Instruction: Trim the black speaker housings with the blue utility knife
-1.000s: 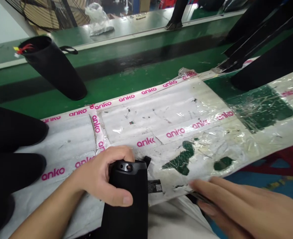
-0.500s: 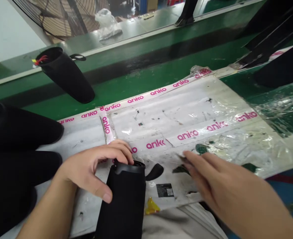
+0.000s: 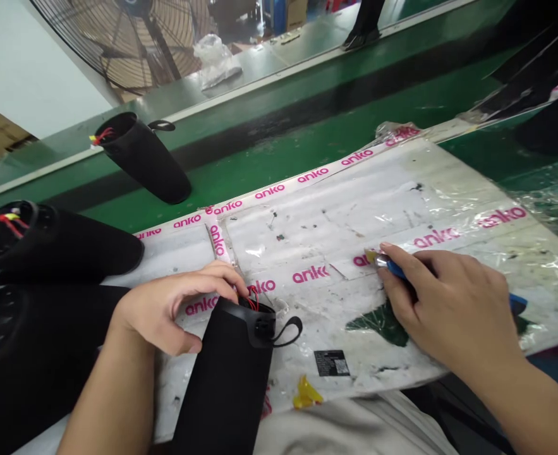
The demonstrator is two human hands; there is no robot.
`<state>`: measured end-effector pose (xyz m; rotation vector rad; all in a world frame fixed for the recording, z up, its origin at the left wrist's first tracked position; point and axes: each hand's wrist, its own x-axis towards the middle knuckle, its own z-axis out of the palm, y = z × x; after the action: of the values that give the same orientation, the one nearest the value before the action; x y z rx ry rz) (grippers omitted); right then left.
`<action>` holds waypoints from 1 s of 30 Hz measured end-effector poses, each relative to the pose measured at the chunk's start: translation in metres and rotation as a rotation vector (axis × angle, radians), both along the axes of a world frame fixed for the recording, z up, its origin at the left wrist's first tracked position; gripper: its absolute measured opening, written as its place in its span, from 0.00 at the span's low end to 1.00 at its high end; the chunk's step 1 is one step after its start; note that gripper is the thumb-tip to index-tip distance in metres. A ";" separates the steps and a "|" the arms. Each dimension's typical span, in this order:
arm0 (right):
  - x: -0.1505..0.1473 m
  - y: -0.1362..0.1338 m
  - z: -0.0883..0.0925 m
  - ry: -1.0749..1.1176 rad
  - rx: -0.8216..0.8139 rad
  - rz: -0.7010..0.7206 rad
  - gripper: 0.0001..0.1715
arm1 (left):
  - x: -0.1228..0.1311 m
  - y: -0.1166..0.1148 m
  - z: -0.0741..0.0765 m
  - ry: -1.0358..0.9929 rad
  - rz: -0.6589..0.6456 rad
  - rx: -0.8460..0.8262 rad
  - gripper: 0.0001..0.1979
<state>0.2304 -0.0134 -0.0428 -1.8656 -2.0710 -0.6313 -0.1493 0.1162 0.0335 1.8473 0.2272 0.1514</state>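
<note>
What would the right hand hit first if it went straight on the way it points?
The right hand, holding a blue-handled tool, points left across the flat white taped sheet. That way looks free; far on, perhaps the black fabric-covered cylinder, though depth is unclear.

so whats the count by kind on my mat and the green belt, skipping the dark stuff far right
black speaker: 4 (left pile may hide more)
blue tool: 1
black label: 1
yellow scrap: 1
total: 7
</note>
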 end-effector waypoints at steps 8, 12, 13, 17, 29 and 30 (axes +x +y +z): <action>-0.001 0.002 -0.003 0.023 0.047 -0.013 0.16 | -0.004 -0.025 0.038 0.498 0.280 -0.031 0.26; 0.000 0.002 -0.002 0.021 0.063 0.011 0.17 | -0.020 -0.019 0.041 0.464 0.287 -0.237 0.29; 0.000 0.002 -0.002 0.023 0.070 0.019 0.18 | -0.023 -0.019 0.041 0.467 0.296 -0.241 0.31; 0.001 0.003 -0.003 0.022 0.089 0.046 0.18 | -0.025 -0.024 0.042 0.483 0.336 -0.226 0.36; 0.002 0.003 -0.004 0.013 0.098 0.037 0.18 | -0.001 -0.030 0.033 0.220 0.527 -0.246 0.24; 0.002 0.004 -0.004 0.014 0.095 0.039 0.18 | 0.001 -0.032 0.032 0.142 0.571 -0.251 0.25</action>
<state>0.2326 -0.0099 -0.0466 -1.7678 -2.0268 -0.6928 -0.1485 0.0843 0.0655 1.5034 0.8347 0.3683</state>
